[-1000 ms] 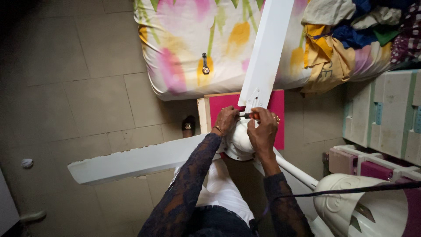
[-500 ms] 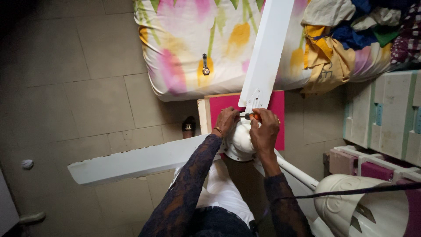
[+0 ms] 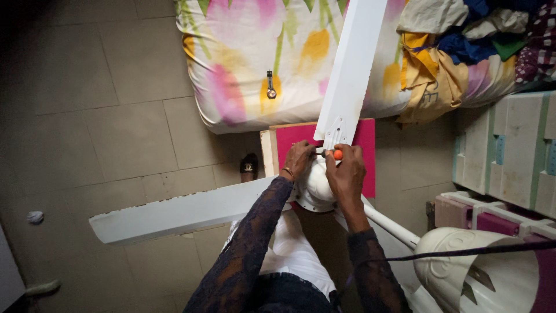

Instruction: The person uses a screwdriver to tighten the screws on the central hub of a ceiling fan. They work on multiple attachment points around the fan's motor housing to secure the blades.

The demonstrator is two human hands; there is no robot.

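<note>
Now, compared with a moment ago, little changes: the right hand [image 3: 346, 174] keeps its orange-handled screwdriver [image 3: 331, 154] at the fan blade [image 3: 349, 75] bracket, while the left hand [image 3: 298, 160] steadies the white fan motor [image 3: 315, 185]; the screw is apparently not finished.

We have only one view, from the camera on the person's head. It looks steeply down, from close above the fan hub [image 3: 315, 185], which sits near the picture's middle; beyond the hub we see the floor [image 3: 104, 116] far below.
</note>
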